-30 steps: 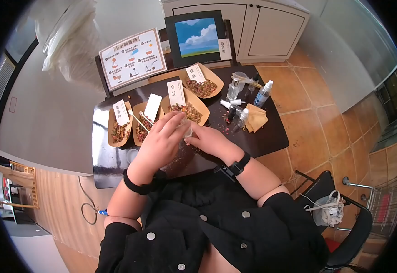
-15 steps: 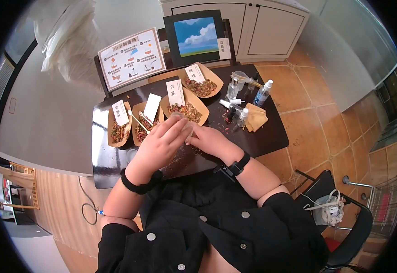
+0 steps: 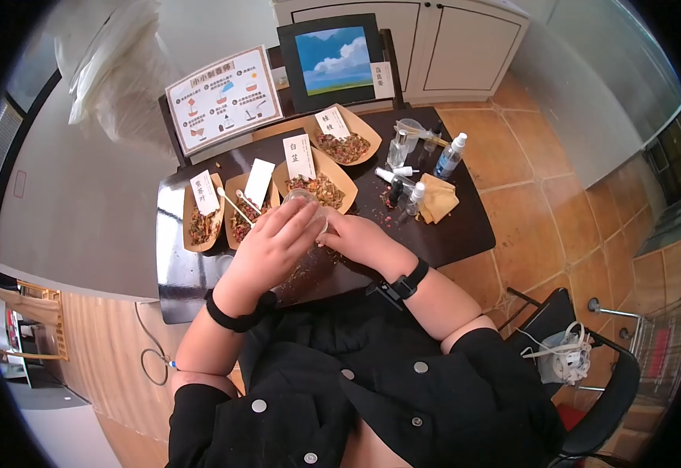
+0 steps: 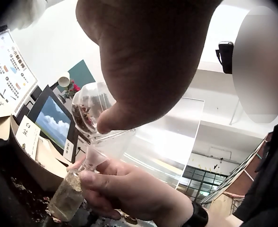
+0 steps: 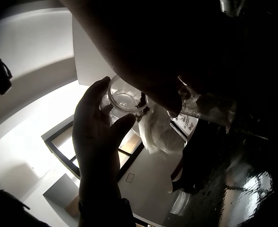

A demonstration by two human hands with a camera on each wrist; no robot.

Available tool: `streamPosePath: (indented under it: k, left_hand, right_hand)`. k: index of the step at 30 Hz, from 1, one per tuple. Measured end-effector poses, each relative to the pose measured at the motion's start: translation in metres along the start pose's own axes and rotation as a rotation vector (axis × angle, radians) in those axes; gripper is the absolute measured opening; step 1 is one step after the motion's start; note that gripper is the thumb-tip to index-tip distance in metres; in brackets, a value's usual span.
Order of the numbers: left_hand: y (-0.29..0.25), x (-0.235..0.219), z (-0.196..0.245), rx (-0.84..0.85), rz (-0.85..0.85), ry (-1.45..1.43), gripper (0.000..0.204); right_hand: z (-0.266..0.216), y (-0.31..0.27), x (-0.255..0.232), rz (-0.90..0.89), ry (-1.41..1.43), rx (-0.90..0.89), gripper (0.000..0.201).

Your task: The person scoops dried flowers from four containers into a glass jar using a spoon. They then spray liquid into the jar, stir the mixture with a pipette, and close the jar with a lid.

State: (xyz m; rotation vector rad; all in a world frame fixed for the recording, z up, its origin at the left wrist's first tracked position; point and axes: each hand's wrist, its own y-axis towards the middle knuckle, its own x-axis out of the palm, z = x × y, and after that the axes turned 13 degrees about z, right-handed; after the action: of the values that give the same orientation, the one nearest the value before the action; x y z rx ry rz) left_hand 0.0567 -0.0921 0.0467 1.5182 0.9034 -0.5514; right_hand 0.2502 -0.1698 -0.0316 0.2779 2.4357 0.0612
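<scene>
My left hand (image 3: 274, 246) grips a clear plastic cup (image 4: 86, 112) by its rim. Dried herb pieces lie along the side of the tilted cup. Below it, a small white funnel (image 4: 96, 157) stands in the neck of a slanted clear glass bottle (image 4: 65, 198), which has pale bits inside. My right hand (image 3: 364, 240) pinches the bottle at its neck, thumb across the front. In the right wrist view the open mouth of the cup shows between left thumb and fingers. From the head view, the hands hide most of the bottle.
Paper trays (image 3: 344, 181) of dried herbs with label cards stand behind the hands, two white spoons (image 3: 235, 204) over the left ones. At the right are a spray bottle (image 3: 450, 156), small glass bottles and tan pouches (image 3: 437, 200). A sign (image 3: 223, 100) and screen (image 3: 334, 59) stand behind.
The left hand has shifted slightly and more of the cup shows past its fingers. The right hand stays nearly still, and the head view has moved a little.
</scene>
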Motion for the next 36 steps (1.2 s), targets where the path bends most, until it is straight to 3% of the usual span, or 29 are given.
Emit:
streamPosePath:
  k: [3,19,21,36]
  left_hand:
    - [-0.001,0.003,0.000,0.071,0.002,0.042,0.052]
    - [-0.002,0.004,-0.001,0.101,0.014,0.061,0.051]
    - [-0.001,0.005,-0.001,0.189,0.031,0.110,0.042]
    - [-0.003,0.004,-0.001,0.074,0.016,0.097,0.045]
  right_hand:
    - [0.005,0.000,0.004,0.033,0.016,-0.034,0.050]
    - [0.011,0.002,0.009,0.060,0.002,-0.053,0.046]
    - [0.011,0.003,0.009,0.044,-0.022,-0.042,0.045]
    - [0.003,0.001,0.002,0.033,-0.001,-0.037,0.041]
